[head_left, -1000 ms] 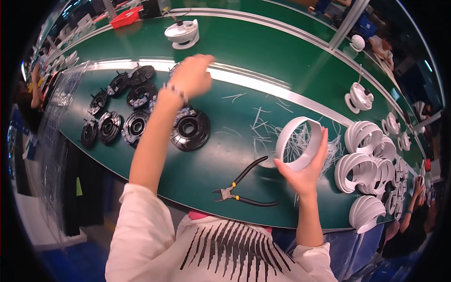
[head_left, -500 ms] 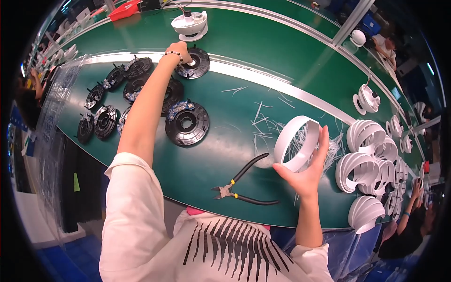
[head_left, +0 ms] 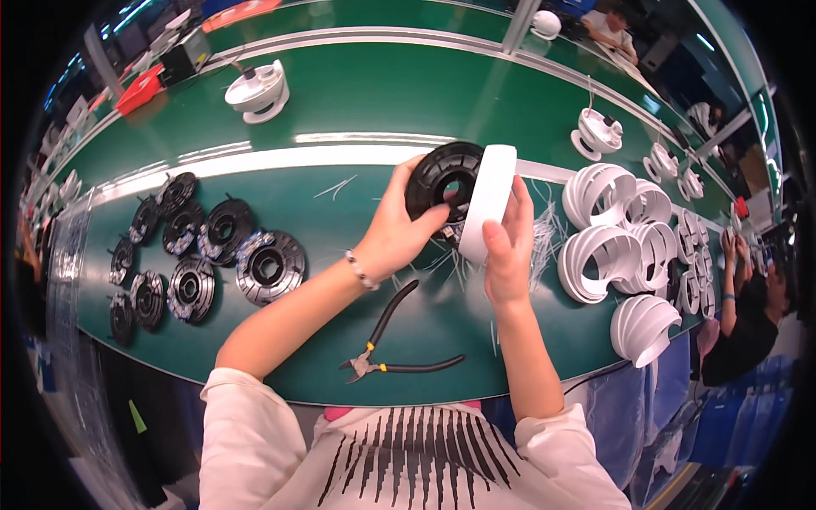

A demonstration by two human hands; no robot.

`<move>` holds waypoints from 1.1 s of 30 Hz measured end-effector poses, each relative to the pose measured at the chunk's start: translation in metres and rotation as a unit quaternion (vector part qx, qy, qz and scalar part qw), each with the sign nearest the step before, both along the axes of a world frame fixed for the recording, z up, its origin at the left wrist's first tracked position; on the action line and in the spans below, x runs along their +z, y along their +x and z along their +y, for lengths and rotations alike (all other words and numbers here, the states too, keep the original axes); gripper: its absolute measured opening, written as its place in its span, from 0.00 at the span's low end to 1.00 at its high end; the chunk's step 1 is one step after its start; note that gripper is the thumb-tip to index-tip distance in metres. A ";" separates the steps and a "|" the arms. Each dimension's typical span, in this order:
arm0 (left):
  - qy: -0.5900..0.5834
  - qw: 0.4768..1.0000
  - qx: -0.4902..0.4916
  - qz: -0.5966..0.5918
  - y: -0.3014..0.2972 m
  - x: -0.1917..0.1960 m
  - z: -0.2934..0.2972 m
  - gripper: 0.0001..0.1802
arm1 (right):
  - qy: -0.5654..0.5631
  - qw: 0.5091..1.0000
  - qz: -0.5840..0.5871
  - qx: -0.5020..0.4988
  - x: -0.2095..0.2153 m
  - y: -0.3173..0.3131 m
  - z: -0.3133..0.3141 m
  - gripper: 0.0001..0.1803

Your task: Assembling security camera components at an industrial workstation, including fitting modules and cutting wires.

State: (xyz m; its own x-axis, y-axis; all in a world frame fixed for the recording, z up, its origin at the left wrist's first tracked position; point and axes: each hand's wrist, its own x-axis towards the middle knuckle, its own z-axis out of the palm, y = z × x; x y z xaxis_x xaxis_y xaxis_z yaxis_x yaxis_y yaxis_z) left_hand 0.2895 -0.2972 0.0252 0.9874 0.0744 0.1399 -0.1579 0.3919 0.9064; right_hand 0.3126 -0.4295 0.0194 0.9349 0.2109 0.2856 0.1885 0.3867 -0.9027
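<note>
Left hand [head_left: 399,221]: its grip is closed about the near-left edge of a black disc [head_left: 425,183], the thumb laid over the face toward the central hole; a beaded bracelet [head_left: 362,270] circles the wrist
Right hand [head_left: 507,255]: its grip holds a white ring [head_left: 489,204] by the lower right side, thumb on the near part of the band, fingers behind
Black disc and white ring: both raised above the surface [head_left: 323,331], in front of the person; the ring shows almost edge-on, with the disc close against its left side; from where I stand I cannot tell whether the disc has entered the rim
What just changed: half a second ago the left hand was out by the pale rail [head_left: 357,157], on a disc there, the ring waiting alone in the right; now disc and ring are side by side; I take it the fetching is over and the two parts are being lined up
Pliers [head_left: 360,365]: lying untouched between the forearms, handles spread
Left of the hands: a cluster of other discs [head_left: 272,268], each apart from the pair being held
Right of the hands: loose white strips [head_left: 542,255], then ribbed white shells [head_left: 595,195] bunched together
</note>
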 end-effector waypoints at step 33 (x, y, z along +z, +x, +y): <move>-0.418 0.830 -0.352 0.113 0.008 -0.026 0.025 0.32 | -0.339 0.906 -0.250 -0.054 0.001 -0.011 -0.007 0.63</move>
State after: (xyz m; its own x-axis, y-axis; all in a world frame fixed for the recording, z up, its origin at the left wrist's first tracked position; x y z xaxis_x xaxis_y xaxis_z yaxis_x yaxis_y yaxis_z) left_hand 0.2971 -0.2721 -0.0006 0.8213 -0.5542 0.1356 0.5140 0.8218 0.2458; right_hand 0.3011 -0.4366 0.0205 0.7499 0.4110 0.5184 0.6430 -0.2685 -0.7173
